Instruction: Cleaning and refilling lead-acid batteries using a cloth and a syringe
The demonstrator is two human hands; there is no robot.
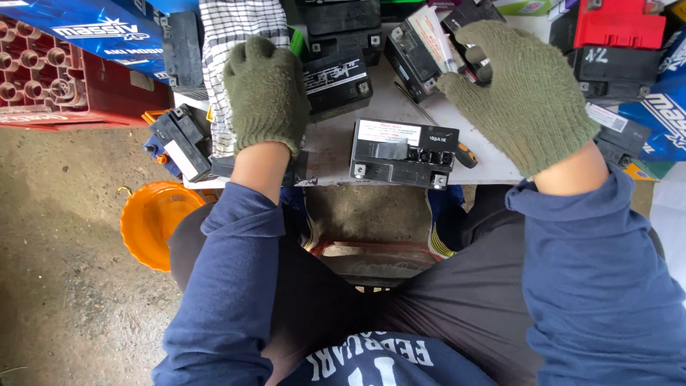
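Dark trousers (429,314) and blue sleeves fill the foreground. White worktop (336,143) beyond, crowded with black batteries. Orange basin (153,221) on the dirt floor, left. Right hand (525,93), green knit glove, fingers curled round a black battery (414,53) at back-centre. Left hand (266,93), gloved, lies flat with fingers together on checked cloth (229,43), gripping nothing. Another battery (404,151) sits at the front edge, untouched, screwdriver (457,146) behind it.

This looked like an informal battery repair workshop. Many small black batteries (404,152) crowded a low white desk (329,146) over a bare dirt floor (64,236), with a red crate (50,78), blue cartons (93,28), a screwdriver (457,146) and an orange basin (150,221) nearby.
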